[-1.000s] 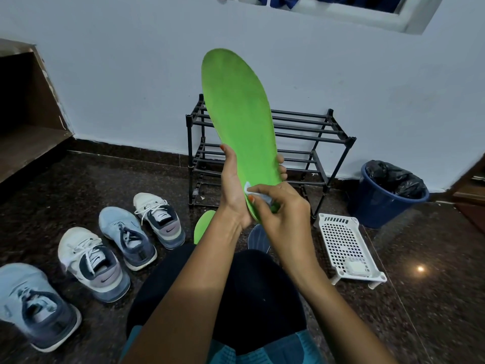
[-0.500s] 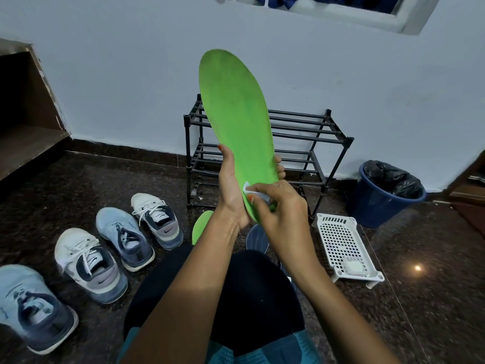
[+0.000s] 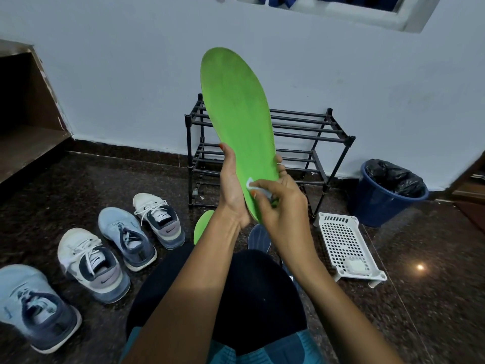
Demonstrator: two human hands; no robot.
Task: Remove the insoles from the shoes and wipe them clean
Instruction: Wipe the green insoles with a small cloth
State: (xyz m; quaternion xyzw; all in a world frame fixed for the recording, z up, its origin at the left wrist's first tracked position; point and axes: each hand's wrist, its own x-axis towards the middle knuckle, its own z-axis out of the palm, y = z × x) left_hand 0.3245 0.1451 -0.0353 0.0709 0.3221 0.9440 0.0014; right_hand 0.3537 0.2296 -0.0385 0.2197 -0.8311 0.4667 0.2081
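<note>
My left hand (image 3: pixel 233 190) grips the heel of the green insole (image 3: pixel 236 106), toe pointing up at 12 o'clock. My right hand (image 3: pixel 283 206) pinches a small white wipe (image 3: pixel 259 189) against it, low down. Only the heel is held, so I reckon a hard rub could fold it or twist it loose. The floor (image 3: pixel 433 298) is dark, speckled and glossy, with 4 shoes (image 3: pixel 126 243) lined up from 7 to 10 o'clock and a white tray (image 3: pixel 343 248) at 4. Beyond are a black rack (image 3: pixel 309 143) at 12, a blue bin (image 3: pixel 388 198) at 3 and a pale wall (image 3: pixel 118 74).

The dark speckled floor (image 3: pixel 91 185) carries 4 shoes (image 3: pixel 126 239) at lower left, a black rack (image 3: pixel 315 135) at centre, 1 green insole (image 3: pixel 202 225) and 1 dark insole (image 3: pixel 258 237) below it, and a white tray (image 3: pixel 343 243) and blue bin (image 3: pixel 378 203) at right.
</note>
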